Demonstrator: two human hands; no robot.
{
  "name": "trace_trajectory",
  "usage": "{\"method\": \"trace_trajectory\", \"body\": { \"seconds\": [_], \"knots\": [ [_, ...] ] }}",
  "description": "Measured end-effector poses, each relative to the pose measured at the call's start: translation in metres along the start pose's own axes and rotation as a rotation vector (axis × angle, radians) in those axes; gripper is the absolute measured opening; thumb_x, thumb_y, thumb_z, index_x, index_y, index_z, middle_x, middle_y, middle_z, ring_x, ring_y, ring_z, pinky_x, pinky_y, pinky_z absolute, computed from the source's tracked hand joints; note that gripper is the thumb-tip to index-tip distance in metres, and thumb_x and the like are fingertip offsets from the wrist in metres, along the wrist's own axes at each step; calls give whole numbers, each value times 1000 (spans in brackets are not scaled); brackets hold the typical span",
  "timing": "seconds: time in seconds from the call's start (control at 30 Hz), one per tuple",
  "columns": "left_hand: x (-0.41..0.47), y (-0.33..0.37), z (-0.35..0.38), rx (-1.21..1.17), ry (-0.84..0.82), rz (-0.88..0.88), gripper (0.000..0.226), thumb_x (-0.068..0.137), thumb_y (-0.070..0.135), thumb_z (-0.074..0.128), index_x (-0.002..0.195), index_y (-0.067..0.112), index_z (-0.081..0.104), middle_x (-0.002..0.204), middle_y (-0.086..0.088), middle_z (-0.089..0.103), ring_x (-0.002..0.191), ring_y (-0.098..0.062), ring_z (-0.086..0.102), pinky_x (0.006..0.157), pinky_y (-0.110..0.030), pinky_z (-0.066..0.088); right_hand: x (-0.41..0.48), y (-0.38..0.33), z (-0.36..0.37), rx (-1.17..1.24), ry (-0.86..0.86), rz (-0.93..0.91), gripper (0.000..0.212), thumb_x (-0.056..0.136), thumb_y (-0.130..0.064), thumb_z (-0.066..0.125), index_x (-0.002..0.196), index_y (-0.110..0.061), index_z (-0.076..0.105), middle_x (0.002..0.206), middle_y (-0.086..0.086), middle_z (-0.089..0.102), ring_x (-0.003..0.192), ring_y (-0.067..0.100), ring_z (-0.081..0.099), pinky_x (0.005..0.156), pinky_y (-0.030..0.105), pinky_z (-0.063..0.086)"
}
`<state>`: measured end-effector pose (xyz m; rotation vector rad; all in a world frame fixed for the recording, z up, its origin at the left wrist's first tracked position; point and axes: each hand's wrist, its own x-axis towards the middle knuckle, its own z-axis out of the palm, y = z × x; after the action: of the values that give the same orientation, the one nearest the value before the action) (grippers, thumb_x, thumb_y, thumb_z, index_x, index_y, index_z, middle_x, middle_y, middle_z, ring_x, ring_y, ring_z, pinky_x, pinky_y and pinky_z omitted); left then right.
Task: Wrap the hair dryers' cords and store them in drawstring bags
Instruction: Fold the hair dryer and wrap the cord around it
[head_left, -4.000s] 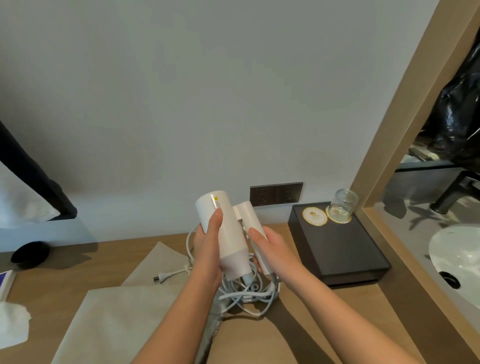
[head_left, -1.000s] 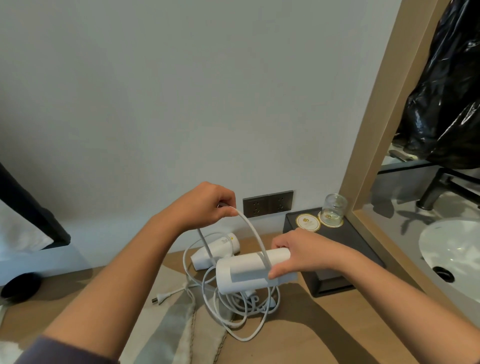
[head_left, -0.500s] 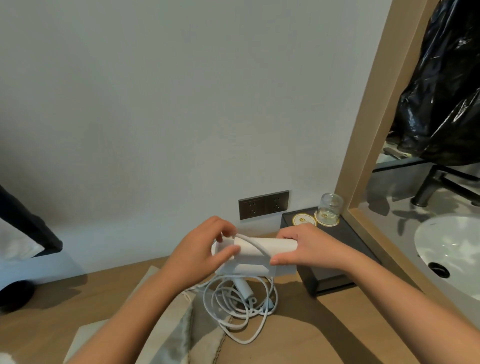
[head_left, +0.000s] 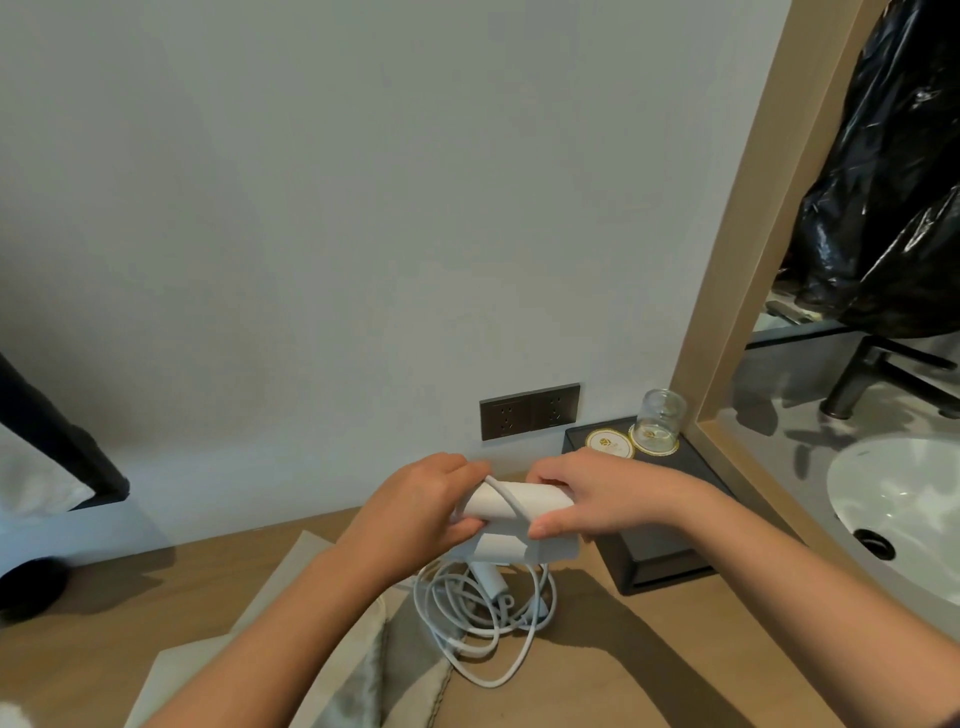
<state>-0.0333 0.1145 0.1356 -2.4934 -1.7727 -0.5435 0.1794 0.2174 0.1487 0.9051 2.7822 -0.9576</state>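
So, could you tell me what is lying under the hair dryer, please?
Loose white cord loops lie beneath the hair dryer, partly on a beige bag and partly on the wooden counter. The hands hide the rest.

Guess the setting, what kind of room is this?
Likely a hotel room vanity: a washbasin beside the wooden counter, a glass on branded coasters on a black tray, and a wall socket panel.

White hair dryer (head_left: 519, 506) and cord (head_left: 483, 613), beige bags (head_left: 291, 670), tan wood desk (head_left: 649, 670), black tray (head_left: 670, 551), gold-rimmed coasters (head_left: 609, 443).
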Motion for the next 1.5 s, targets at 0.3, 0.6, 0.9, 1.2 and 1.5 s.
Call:
{"method": "trace_trajectory", "body": {
  "seconds": [0.3,0.6,0.9,1.2,1.5],
  "knots": [
    [12,-11,-6,-93,7,-66,52,83,50,64,131,32,52,105,11,61,96,-8,57,76,-21,44,3,4,8,45,151,-5,36,81,-61,64,96,-29,57,88,-10,59,78,7,57,63,26,47],
    [12,-17,-7,-34,-35,179,43,93,48,46,131,29,53,113,9,65,99,-10,58,79,-25,48,1,-1,6,-14,117,41,55,65,-65,74,96,-22,59,89,-3,64,79,14,62,70,41,54],
    [20,-3,-3,-23,-134,248,47,97,50,37,142,35,39,125,11,61,104,-11,57,83,-31,49,-4,-10,13,7,141,44,39,70,-70,65,93,-39,60,85,-19,62,79,0,60,72,26,51],
    [23,-14,-3,-277,-218,67,45,95,35,40,140,36,45,129,16,57,108,5,49,92,-14,37,-6,-5,15,-4,184,65,53,66,-76,60,80,-25,60,76,-4,63,68,11,59,62,38,49],
    [39,-36,-13,-529,-345,-29,16,91,21,64,104,27,71,93,15,70,87,1,63,77,-13,46,-12,-6,10,-34,164,-23,46,63,-75,60,77,-31,56,75,-10,60,72,9,58,62,37,46]
  ]
}}
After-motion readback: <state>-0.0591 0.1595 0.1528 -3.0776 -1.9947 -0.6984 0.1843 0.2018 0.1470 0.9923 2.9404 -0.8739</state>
